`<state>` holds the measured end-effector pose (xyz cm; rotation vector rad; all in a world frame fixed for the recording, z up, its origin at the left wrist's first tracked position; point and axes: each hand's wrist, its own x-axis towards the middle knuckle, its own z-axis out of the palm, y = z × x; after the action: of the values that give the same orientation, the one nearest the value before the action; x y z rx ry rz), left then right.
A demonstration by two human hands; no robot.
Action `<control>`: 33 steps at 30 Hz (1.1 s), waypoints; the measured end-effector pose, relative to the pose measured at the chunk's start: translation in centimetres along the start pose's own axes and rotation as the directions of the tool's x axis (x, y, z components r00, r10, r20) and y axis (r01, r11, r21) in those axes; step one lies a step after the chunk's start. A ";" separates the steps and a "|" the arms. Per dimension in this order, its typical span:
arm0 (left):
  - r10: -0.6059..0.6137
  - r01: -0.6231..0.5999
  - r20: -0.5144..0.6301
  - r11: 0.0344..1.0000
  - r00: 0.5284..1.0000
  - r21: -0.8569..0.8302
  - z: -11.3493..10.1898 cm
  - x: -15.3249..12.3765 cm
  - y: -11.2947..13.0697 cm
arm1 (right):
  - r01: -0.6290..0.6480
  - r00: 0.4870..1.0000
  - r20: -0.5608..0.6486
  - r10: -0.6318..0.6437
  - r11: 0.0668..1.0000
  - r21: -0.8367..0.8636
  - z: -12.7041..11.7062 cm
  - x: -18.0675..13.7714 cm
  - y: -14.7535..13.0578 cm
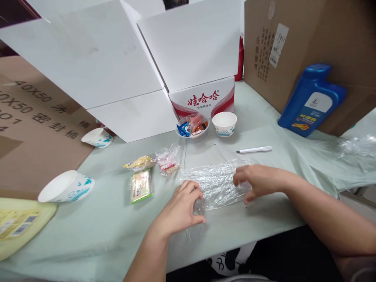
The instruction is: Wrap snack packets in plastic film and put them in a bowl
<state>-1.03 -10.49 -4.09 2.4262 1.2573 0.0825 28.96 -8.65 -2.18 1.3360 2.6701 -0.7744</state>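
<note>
A clear, crinkled plastic bag (216, 180) lies flat on the pale green table cover (102, 227). My left hand (181, 209) pinches its near left corner, fingers curled closed on the film. My right hand (256, 181) grips the bag's right edge with bent fingers. Left of the bag lie three small snack packets: a yellow one (138, 163), a green one (141, 186) and a pink one (167, 161).
A bowl of wrapped snacks (192, 126) and an empty paper bowl (225, 123) stand before an open white carton (202, 98). A white pen (254, 149) lies behind the bag. Tipped paper bowls (67, 187) (98, 137) lie left. A blue jug (311, 102) leans on a brown carton (293, 43).
</note>
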 end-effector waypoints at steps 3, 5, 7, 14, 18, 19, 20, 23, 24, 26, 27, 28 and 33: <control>-0.016 0.017 0.066 1.000 0.998 -0.016 -0.3 -0.5 0.0 | -0.039 0.990 0.133 0.052 0.994 -0.104 0.6 0.0 -0.7; 0.002 0.001 0.069 0.999 0.998 -0.043 -0.6 -0.7 -0.6 | -0.064 0.988 0.133 0.083 0.988 -0.143 0.8 0.0 -0.4; 0.032 -0.025 0.056 0.994 0.998 -0.110 -0.9 -0.8 -1.4 | -0.046 0.989 0.135 0.064 0.989 -0.138 0.7 -0.2 0.1; -0.236 0.171 -0.144 0.917 0.961 -0.360 -0.9 0.0 -3.6 | -0.058 0.996 0.072 0.048 0.989 0.138 -1.0 -0.5 2.2; -0.356 0.304 -0.276 0.928 0.893 -0.214 0.6 1.5 -3.6 | -0.217 0.976 0.017 0.217 0.960 0.179 -1.0 0.5 3.2; -0.384 0.353 -0.306 0.923 0.871 -0.155 1.0 1.9 -3.4 | -0.252 0.967 -0.007 0.256 0.956 0.147 -0.8 0.9 3.3; -0.408 0.398 -0.331 0.912 0.851 -0.103 1.3 2.3 -3.3 | -0.288 0.956 -0.034 0.293 0.952 0.101 -0.6 1.1 3.3; -0.460 0.494 -0.375 0.869 0.805 -0.007 1.9 3.2 -3.1 | -0.394 0.915 -0.122 0.385 0.917 -0.058 0.0 1.6 3.3; -0.475 0.516 -0.383 0.856 0.792 0.007 2.0 3.4 -3.1 | -0.428 0.899 -0.151 0.411 0.899 -0.098 0.1 1.7 3.3; -0.500 0.553 -0.416 0.833 0.760 0.010 2.1 3.6 -3.4 | -0.490 0.866 -0.197 0.460 0.860 -0.144 0.3 1.6 3.2; -0.500 0.563 -0.460 0.826 0.734 0.002 2.2 3.6 -3.5 | -0.513 0.851 -0.221 0.477 0.845 -0.151 0.2 1.5 3.1; -0.482 0.560 -0.524 0.828 0.702 -0.011 2.2 3.5 -3.6 | -0.526 0.840 -0.251 0.481 0.837 -0.153 0.2 1.4 3.1; -0.149 0.262 -0.766 0.965 0.625 0.026 2.9 2.7 -2.8 | -0.450 0.855 -0.350 0.382 0.883 -0.134 0.3 1.3 3.1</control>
<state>-0.92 -7.82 -8.14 2.3916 1.9314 1.0985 30.50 -6.33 -4.07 2.0201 2.4191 -0.2326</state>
